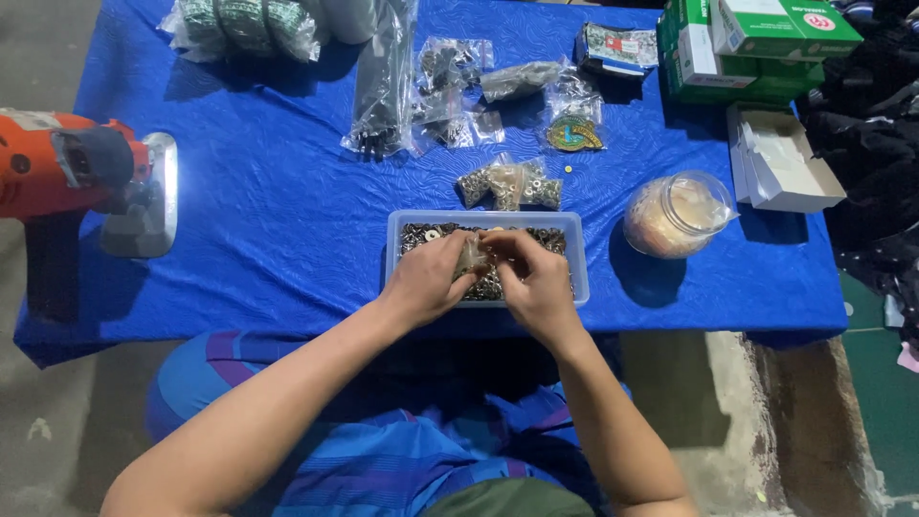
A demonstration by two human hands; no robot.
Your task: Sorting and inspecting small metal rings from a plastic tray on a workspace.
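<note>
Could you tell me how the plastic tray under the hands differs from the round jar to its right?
The tray is rectangular, shallow and open-topped; the jar is round and lies tipped on its side. The tray holds small dark metal rings; the jar's contents look pale and orange. Both hands work over the tray; nothing touches the jar. Both are see-through plastic on the blue cloth.

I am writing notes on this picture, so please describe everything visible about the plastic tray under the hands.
The tray is a shallow rectangular box of pale, see-through plastic. It lies flat on the blue cloth at the near table edge. It holds many small metal rings, grey and shiny. The left hand and right hand hover over its middle, holding a small clear bag between them and hiding part of it.
</note>
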